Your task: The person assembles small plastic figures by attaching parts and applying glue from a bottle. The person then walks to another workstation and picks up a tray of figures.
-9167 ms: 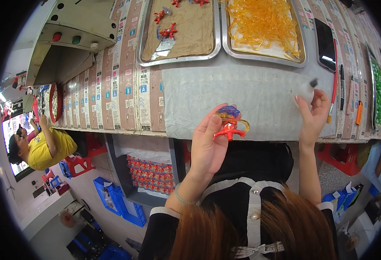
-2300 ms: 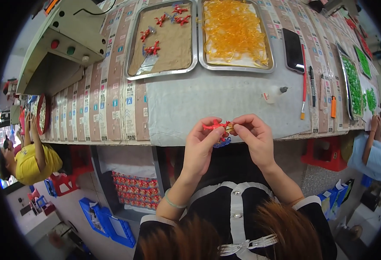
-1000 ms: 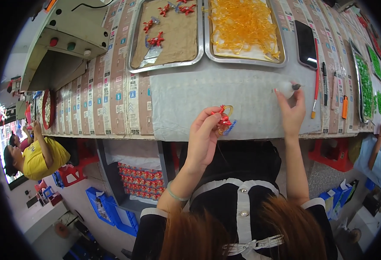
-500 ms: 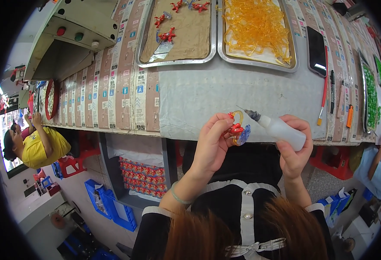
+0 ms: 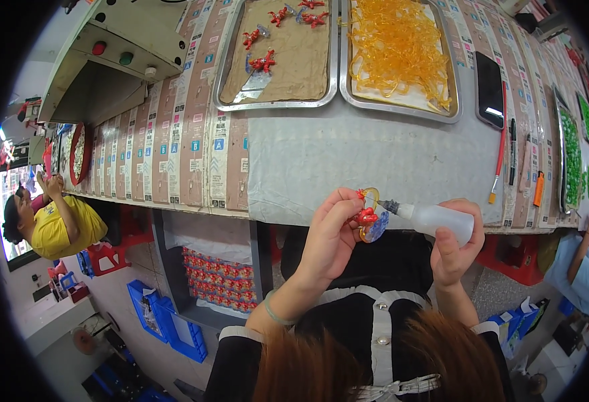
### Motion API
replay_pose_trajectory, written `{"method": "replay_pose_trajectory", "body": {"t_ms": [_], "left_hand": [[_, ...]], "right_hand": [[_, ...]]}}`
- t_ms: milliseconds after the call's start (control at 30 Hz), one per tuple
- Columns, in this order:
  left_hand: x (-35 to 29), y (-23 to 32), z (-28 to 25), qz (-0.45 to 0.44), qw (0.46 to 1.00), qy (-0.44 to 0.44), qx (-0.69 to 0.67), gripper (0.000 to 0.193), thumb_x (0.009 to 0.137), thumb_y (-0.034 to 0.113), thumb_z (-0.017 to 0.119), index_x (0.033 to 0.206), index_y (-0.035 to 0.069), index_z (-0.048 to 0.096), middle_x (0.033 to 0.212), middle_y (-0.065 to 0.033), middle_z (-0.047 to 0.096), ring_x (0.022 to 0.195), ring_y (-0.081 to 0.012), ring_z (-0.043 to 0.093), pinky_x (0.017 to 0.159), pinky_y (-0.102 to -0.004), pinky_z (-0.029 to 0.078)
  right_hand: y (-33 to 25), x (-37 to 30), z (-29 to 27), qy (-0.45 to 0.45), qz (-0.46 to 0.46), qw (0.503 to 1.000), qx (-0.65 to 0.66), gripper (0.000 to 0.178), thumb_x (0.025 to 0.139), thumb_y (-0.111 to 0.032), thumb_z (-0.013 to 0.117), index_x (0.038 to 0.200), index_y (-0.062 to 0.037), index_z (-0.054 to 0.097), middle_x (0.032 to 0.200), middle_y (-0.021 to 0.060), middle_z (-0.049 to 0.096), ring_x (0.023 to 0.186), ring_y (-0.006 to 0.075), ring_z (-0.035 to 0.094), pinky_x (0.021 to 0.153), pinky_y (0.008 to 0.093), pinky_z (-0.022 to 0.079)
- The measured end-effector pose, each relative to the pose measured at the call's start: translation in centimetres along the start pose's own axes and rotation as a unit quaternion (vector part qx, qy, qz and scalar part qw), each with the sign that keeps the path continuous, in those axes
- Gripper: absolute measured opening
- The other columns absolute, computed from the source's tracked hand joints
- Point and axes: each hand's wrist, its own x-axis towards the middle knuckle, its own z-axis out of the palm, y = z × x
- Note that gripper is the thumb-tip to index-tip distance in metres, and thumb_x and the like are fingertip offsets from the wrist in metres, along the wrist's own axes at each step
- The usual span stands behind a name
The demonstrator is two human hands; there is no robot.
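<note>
Between thumb and fingers, my left hand (image 5: 334, 231) pinches a small red figurine (image 5: 364, 216) with a blue translucent part and a yellow translucent loop (image 5: 371, 195). My right hand (image 5: 458, 241) is wrapped round a white squeeze bottle (image 5: 438, 221), tilted on its side. Its dark nozzle (image 5: 389, 206) points left, with a thin needle tip reaching the figurine near the loop; whether they touch I cannot tell. Both hands are just off the table's near edge, over my lap.
A metal tray (image 5: 274, 104) with several red figurines stands at the back beside a tray (image 5: 401, 114) of yellow translucent pieces. To the right lie a phone (image 5: 489, 90), a red-handled brush (image 5: 498, 161), pens and an orange cutter (image 5: 539, 189). A drawer (image 5: 264, 261) of red figurines sits lower left.
The bottle has turned nearer to level, and its nozzle has come closer to the figurine's yellow loop. My left hand keeps its pinch, slightly lower in view.
</note>
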Motion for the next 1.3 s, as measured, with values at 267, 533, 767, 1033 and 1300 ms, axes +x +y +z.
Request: {"method": "replay_pose_trajectory", "body": {"t_ms": [267, 533, 767, 1033, 1300], "left_hand": [[-0.01, -0.01, 0.06, 0.003, 1.000, 0.005, 0.005, 0.003, 0.082, 0.009, 0.045, 0.081, 0.006, 0.046, 0.075, -0.0031, 0.053, 0.065, -0.0086, 0.051, 0.056, -0.0236, 0.044], [0.03, -0.06, -0.11, 0.004, 1.000, 0.006, 0.018, 0.003, 0.082, 0.009, 0.045, 0.082, 0.006, 0.046, 0.075, -0.0033, 0.053, 0.066, -0.0084, 0.051, 0.057, -0.0237, 0.044], [0.11, -0.12, -0.38, -0.019, 1.000, 0.011, 0.006, 0.005, 0.082, 0.010, 0.045, 0.080, 0.007, 0.047, 0.075, -0.0035, 0.053, 0.065, -0.0091, 0.051, 0.056, -0.0236, 0.043], [-0.03, -0.18, -0.14, -0.025, 1.000, 0.012, 0.000, 0.005, 0.082, 0.010, 0.045, 0.079, 0.006, 0.046, 0.075, -0.0029, 0.053, 0.065, -0.0098, 0.052, 0.058, -0.0239, 0.043], [0.03, -0.20, -0.37, -0.019, 1.000, 0.010, 0.005, 0.004, 0.082, 0.010, 0.045, 0.080, 0.007, 0.047, 0.076, -0.0035, 0.053, 0.066, -0.0095, 0.052, 0.056, -0.0234, 0.043]], "right_hand": [[0.02, 0.04, 0.12, -0.009, 0.012, 1.000, -0.009, 0.024, 0.070, -0.008, 0.063, 0.089, -0.0008, 0.050, 0.081, 0.0052, 0.052, 0.071, 0.0090, 0.048, 0.064, 0.0199, 0.038], [-0.13, 0.20, 0.04, -0.024, 0.002, 0.999, -0.026, 0.026, 0.069, -0.008, 0.065, 0.089, -0.0006, 0.051, 0.081, 0.0063, 0.054, 0.071, 0.0100, 0.050, 0.063, 0.0204, 0.039], [-0.11, 0.12, -0.14, -0.040, -0.041, 0.995, -0.085, 0.030, 0.065, -0.010, 0.070, 0.088, 0.0007, 0.052, 0.080, 0.0091, 0.056, 0.070, 0.0141, 0.053, 0.062, 0.0228, 0.041], [-0.48, 0.13, -0.28, -0.043, -0.060, 0.992, -0.106, 0.029, 0.064, -0.009, 0.069, 0.086, 0.0011, 0.053, 0.078, 0.0099, 0.056, 0.067, 0.0150, 0.053, 0.060, 0.0235, 0.042], [-0.32, 0.15, -0.27, -0.044, -0.055, 0.991, -0.111, 0.028, 0.064, -0.008, 0.069, 0.086, 0.0009, 0.053, 0.078, 0.0099, 0.057, 0.067, 0.0152, 0.054, 0.060, 0.0237, 0.042]]}}
